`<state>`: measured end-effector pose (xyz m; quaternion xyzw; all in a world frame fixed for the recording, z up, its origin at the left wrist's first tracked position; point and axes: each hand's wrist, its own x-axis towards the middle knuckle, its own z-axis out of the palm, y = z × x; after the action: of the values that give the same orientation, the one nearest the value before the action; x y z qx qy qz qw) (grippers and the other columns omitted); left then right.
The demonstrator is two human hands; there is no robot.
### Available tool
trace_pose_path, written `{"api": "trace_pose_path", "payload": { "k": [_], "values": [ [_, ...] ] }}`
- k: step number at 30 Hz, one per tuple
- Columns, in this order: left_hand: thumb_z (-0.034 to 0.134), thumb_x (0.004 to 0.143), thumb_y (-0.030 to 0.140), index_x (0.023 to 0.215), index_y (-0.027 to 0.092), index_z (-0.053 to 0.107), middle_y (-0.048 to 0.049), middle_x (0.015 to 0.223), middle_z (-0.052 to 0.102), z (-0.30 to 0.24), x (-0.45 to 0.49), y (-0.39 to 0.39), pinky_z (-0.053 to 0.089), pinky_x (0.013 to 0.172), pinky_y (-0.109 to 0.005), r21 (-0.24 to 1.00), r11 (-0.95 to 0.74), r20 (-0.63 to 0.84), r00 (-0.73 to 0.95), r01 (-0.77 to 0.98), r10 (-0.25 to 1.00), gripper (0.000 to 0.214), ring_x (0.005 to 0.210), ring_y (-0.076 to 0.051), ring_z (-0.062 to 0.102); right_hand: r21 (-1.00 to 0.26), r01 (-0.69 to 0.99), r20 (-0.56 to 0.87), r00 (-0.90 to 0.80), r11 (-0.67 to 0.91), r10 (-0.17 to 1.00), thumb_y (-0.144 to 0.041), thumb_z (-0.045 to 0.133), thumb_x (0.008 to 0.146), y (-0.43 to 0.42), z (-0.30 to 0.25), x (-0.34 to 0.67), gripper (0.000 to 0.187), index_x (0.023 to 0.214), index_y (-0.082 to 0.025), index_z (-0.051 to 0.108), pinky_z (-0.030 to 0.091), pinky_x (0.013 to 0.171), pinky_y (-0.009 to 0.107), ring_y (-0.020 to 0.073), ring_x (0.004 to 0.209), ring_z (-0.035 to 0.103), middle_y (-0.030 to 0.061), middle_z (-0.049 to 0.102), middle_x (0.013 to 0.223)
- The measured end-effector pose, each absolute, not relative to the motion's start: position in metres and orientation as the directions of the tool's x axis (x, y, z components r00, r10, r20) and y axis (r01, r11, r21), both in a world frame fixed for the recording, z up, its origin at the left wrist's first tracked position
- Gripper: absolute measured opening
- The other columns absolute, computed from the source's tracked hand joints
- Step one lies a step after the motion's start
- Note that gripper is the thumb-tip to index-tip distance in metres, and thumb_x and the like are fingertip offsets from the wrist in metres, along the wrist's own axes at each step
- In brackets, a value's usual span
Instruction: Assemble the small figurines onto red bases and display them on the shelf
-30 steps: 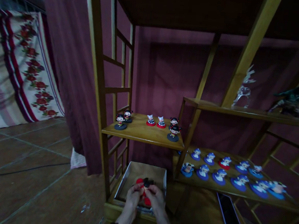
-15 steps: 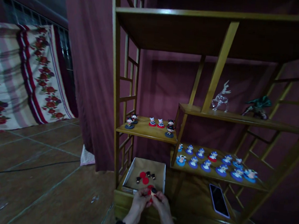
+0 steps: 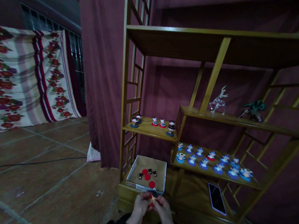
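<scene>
Between my fingertips, in front of the box, is a small figurine [image 3: 154, 195] with a black top and red parts. My left hand [image 3: 141, 204] pinches it from the left, and my right hand [image 3: 162, 207] closes on its right side. The fingers hide much of it. Just beyond stands a shallow cardboard box [image 3: 133, 173] on the shelf unit's low board. Inside lie several red discs, one red disc [image 3: 152, 184] nearest me, and several small black-and-tan pieces [image 3: 155, 173].
Figurines [image 3: 171, 129] stand on the small left shelf, and rows of blue-and-white figurines [image 3: 204, 163] fill the lower right shelf. A phone [image 3: 217, 198] lies at the bottom right. Above stand a clear deer figure [image 3: 218, 101] and a dark green figure [image 3: 254, 110].
Both hands, still on the figurine, have drawn back from the box's front edge, uncovering the nearest red disc. The camera view has shifted a little.
</scene>
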<state>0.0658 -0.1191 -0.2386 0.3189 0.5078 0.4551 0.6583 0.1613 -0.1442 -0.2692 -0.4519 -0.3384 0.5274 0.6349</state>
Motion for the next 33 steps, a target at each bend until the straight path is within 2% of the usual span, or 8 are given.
{"api": "trace_pose_path", "payload": {
  "k": [9,15,21,24,27,33],
  "values": [
    [0.079,0.043,0.018,0.065,0.013,0.058,0.0017,0.053,0.06,-0.241,0.056,-0.121,0.042,0.043,-0.02,0.902,0.345,-0.33,0.101,-0.26,0.938,0.031,0.041,-0.009,0.052,-0.922,-0.387,-0.05,0.149,0.012,0.988,-0.046,0.077,0.049,-0.145,-0.265,0.16,0.04,0.074,-0.018,0.064,0.047,0.064,0.032,0.0193,0.067,0.061,0.0034,0.066,0.074],
    [0.082,0.04,0.02,0.063,0.013,0.059,-0.0009,0.055,0.062,-0.23,0.048,-0.127,0.044,0.044,-0.022,0.897,0.347,-0.334,0.095,-0.274,0.938,0.033,0.043,-0.011,0.055,-0.931,-0.364,-0.045,0.125,0.004,0.991,-0.044,0.075,0.054,-0.148,-0.266,0.159,0.031,0.064,-0.018,0.061,0.047,0.062,0.031,0.0165,0.06,0.059,-0.0001,0.062,0.064],
    [0.082,0.042,0.016,0.064,0.012,0.06,-0.0021,0.057,0.063,-0.231,0.047,-0.126,0.044,0.045,-0.023,0.876,0.368,-0.357,0.096,-0.311,0.929,0.031,0.044,-0.012,0.057,-0.933,-0.36,-0.047,0.179,0.021,0.983,-0.046,0.076,0.051,-0.145,-0.269,0.158,0.035,0.059,-0.018,0.057,0.047,0.058,0.03,0.0158,0.056,0.057,-0.0013,0.059,0.058],
    [0.08,0.046,0.011,0.069,0.013,0.059,-0.0019,0.062,0.064,-0.233,0.048,-0.123,0.048,0.05,-0.024,0.849,0.41,-0.414,0.062,-0.334,0.908,0.031,0.048,-0.012,0.06,-0.918,-0.395,-0.029,0.151,0.033,0.988,-0.045,0.076,0.052,-0.147,-0.264,0.159,0.035,0.067,-0.018,0.06,0.049,0.064,0.032,0.0179,0.065,0.06,0.001,0.063,0.068],
    [0.078,0.051,0.009,0.071,0.013,0.058,-0.0018,0.064,0.064,-0.231,0.048,-0.121,0.05,0.056,-0.026,0.819,0.437,-0.453,0.05,-0.372,0.89,0.029,0.052,-0.013,0.061,-0.903,-0.428,-0.029,0.166,0.046,0.986,-0.046,0.074,0.056,-0.151,-0.255,0.159,0.042,0.086,-0.019,0.063,0.05,0.071,0.036,0.0219,0.081,0.063,0.0055,0.067,0.088],
    [0.074,0.058,0.006,0.075,0.011,0.059,-0.004,0.065,0.064,-0.214,0.048,-0.118,0.052,0.061,-0.026,0.797,0.502,-0.473,0.168,-0.336,0.865,0.022,0.057,-0.012,0.062,-0.883,-0.469,-0.086,0.16,-0.001,0.983,-0.044,0.072,0.058,-0.158,-0.238,0.162,0.045,0.093,-0.018,0.062,0.05,0.075,0.035,0.0209,0.086,0.063,0.0062,0.068,0.091]
  ]
}}
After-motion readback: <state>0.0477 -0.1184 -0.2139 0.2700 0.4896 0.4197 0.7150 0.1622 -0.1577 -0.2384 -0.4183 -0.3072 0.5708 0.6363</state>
